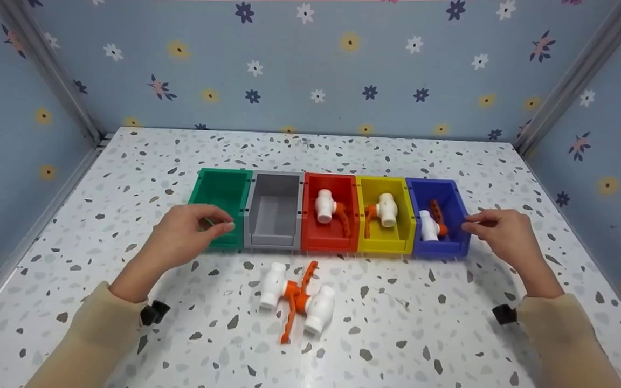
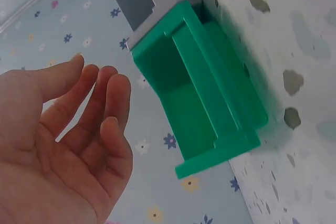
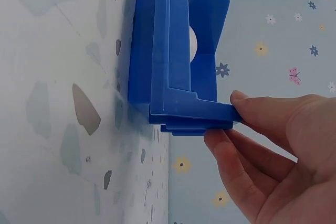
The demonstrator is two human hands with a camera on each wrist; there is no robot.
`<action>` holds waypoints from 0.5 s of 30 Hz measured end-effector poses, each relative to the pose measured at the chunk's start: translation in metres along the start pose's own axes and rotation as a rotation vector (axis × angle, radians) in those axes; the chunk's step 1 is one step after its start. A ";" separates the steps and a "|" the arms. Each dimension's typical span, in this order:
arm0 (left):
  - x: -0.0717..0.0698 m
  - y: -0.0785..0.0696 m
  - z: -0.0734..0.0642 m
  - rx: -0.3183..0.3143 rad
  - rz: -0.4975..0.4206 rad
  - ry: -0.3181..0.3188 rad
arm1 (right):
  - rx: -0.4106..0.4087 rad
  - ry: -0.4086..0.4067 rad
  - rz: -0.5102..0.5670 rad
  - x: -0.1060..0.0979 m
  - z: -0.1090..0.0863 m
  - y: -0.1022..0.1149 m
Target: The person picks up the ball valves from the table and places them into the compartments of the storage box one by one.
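Five joined bins stand in a row. My right hand [image 1: 502,231] is at the right side of the blue bin [image 3: 173,98], pinching its side rim between thumb and fingertips. Inside that bin lies a white valve with an orange handle [image 1: 430,225]. My left hand [image 1: 186,234] hovers by the green bin [image 2: 194,114], its fingers loosely bent and holding nothing; the left wrist view shows a gap between fingertips and bin. One valve [image 1: 325,206] lies in the red bin [image 1: 329,244], another [image 1: 387,210] in the yellow bin [image 1: 386,245]. The grey bin [image 1: 275,215] and green bin show bare insides.
In front of the row, two more white valves [image 1: 274,285] [image 1: 320,310] lie on the speckled table [image 1: 397,345], their orange handles crossing. Flower-patterned panels [image 1: 310,64] enclose the table at the back and both sides.
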State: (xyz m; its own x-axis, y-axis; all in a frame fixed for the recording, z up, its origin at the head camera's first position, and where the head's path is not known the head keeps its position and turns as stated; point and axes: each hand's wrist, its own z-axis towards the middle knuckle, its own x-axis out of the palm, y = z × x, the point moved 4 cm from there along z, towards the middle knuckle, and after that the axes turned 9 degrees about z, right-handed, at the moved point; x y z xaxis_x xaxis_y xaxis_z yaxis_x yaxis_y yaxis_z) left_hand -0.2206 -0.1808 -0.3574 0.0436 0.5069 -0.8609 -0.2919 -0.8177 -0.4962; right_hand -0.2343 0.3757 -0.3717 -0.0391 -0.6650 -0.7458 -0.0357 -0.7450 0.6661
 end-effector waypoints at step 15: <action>0.048 -0.061 -0.014 0.239 0.081 0.230 | 0.043 0.003 0.040 0.001 -0.002 0.001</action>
State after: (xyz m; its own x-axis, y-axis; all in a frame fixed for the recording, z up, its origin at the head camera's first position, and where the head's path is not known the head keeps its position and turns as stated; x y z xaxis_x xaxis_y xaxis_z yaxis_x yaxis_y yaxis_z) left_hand -0.1874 -0.1102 -0.3702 0.2173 0.3456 -0.9129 -0.5179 -0.7519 -0.4080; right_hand -0.2325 0.3741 -0.3712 -0.0383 -0.6945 -0.7184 -0.0766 -0.7148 0.6951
